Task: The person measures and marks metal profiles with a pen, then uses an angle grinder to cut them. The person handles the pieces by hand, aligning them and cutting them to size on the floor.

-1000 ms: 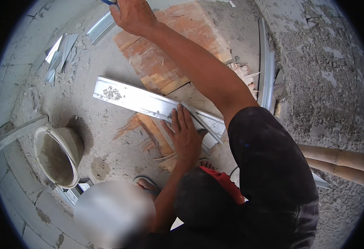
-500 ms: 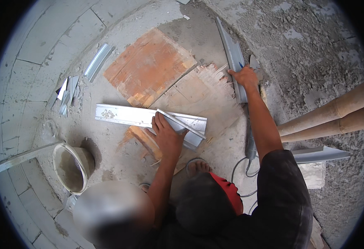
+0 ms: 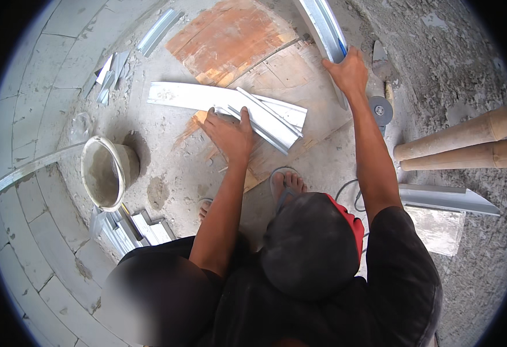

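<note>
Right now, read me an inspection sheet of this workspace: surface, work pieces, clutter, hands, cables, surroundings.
Surface: dusty floor, worn wooden boards.
Work pieces: wide metal profile, short channel lying aslant across it, long channel.
Clutter: bucket, metal offcuts, grinder.
Hands: left hand spread at the wide metal profile and short channel; right hand grips the long channel, with a blue pen-like thing beside it.
Cables: dark cable curled right of the sandaled foot.
Surroundings: block wall left, rough surface right, two bamboo poles.

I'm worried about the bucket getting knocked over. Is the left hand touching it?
Apart: the head view shows the left hand at the silvery metal channel, with concrete floor visible between it and the bucket.
</note>
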Demonstrator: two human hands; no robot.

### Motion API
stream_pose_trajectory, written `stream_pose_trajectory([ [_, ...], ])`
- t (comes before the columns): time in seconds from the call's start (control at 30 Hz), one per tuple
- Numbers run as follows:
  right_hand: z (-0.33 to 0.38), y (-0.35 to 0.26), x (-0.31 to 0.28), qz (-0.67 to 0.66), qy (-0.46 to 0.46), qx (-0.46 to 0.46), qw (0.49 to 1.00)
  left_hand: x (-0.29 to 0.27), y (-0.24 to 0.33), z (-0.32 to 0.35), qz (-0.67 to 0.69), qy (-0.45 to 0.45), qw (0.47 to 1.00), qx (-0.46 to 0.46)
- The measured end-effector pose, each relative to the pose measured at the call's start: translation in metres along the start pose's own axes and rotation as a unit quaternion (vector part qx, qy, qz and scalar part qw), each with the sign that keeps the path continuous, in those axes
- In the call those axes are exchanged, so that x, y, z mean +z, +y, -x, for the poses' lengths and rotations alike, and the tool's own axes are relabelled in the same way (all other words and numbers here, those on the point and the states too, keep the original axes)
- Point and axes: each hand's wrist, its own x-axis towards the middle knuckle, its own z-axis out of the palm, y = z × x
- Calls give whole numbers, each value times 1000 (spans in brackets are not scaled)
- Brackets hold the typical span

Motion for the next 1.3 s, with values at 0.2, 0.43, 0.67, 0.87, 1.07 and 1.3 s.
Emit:
stream_pose_trajectory([
  [0.2,16,-37,29,19,-87,-5,996,3,9,3,65,-47,990,-118],
  [0.43,66,-22,3,-105,-49,-44,992,-9,18,-17,45,-55,997,-2],
  [0.67,137,-8,-78,-323,-307,-30,895,-7,117,-33,175,-275,945,30],
  [0.87,176,73,-110,-468,-206,169,843,95,94,-89,171,-339,918,-109],
  [1.07,228,82,-122,-533,-141,231,802,160,123,-112,-22,-216,975,-42],
  [1.3,206,87,-127,-572,-33,200,795,118,105,-102,510,-298,787,-181],
])
